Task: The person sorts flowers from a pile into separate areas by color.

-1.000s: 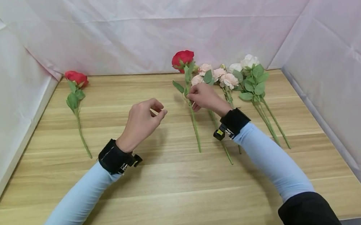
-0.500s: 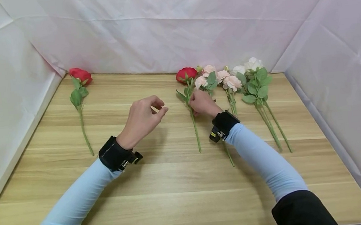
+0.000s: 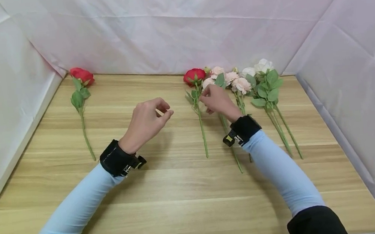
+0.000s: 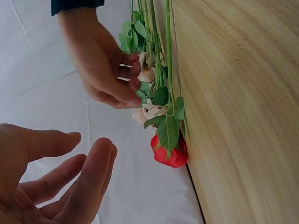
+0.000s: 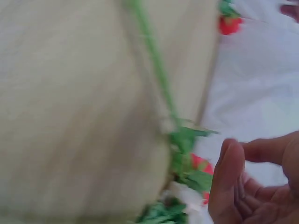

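Observation:
My left hand (image 3: 145,123) hovers above the table's middle with its fingers loosely bent and nothing in them. A red rose (image 3: 194,76) with a green stem lies on the table, its bloom toward the back. My right hand (image 3: 218,101) is just to the right of that rose's stem, apart from it in the left wrist view. Its thumb and forefinger come close together in the right wrist view, with nothing between them. Under and behind it lie pale pink flowers (image 3: 240,85). Another red rose (image 3: 81,75) lies alone at the far left.
White flowers (image 3: 264,65) with leafy stems lie to the right of the pink ones. The wooden table (image 3: 182,208) is bordered by a white cloth backdrop (image 3: 166,32) behind and at both sides.
The near red rose has been lowered onto the table and let go. My right hand has since drawn back to the right and up from its stem. My left hand has barely moved.

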Tool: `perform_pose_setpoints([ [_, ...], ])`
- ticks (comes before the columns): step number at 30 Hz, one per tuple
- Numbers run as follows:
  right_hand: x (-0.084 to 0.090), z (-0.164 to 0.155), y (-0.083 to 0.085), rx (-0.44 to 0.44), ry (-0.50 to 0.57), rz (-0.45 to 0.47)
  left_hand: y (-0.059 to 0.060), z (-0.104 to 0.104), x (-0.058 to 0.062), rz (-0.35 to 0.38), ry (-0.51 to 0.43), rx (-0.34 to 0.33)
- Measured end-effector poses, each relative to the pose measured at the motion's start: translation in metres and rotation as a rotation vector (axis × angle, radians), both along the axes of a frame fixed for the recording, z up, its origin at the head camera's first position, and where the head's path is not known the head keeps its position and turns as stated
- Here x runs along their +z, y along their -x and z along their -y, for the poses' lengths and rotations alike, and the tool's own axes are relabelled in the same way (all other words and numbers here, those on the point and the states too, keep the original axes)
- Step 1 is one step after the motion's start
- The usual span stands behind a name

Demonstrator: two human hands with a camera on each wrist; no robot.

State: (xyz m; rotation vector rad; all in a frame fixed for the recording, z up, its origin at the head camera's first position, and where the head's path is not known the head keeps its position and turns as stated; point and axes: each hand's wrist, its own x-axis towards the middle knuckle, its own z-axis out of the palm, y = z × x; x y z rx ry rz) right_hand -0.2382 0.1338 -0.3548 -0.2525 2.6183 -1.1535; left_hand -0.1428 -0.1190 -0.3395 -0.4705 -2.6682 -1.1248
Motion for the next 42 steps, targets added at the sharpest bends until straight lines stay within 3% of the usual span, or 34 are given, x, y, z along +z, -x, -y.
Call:
perform_pose_setpoints([
  [4,0.019,-0.008,-0.012,0.030,0.168,0.018,0.000,-0.003,0.000,0.008,0.022,-0.018],
  [8,0.030,-0.016,-0.027,0.057,0.237,-0.014,-0.001,-0.006,0.000,0.001,0.042,-0.033],
  [18,0.036,-0.032,-0.054,0.093,0.245,-0.013,-0.010,-0.014,-0.001,-0.001,0.081,-0.066],
  [24,0.043,-0.037,-0.060,0.103,0.272,-0.034,-0.013,-0.016,0.001,0.000,0.089,-0.074],
  [27,0.044,-0.038,-0.060,0.104,0.268,-0.031,-0.010,-0.012,0.003,0.002,0.103,-0.077],
  [30,0.043,-0.038,-0.059,0.105,0.268,-0.034,0.002,0.003,0.008,0.006,0.130,-0.060],
  [34,0.041,-0.036,-0.059,0.123,0.274,-0.034,0.021,0.044,0.015,0.093,0.169,0.071],
  [42,0.039,-0.032,-0.058,0.128,0.308,-0.008,0.042,0.142,0.010,0.126,0.326,0.511],
])
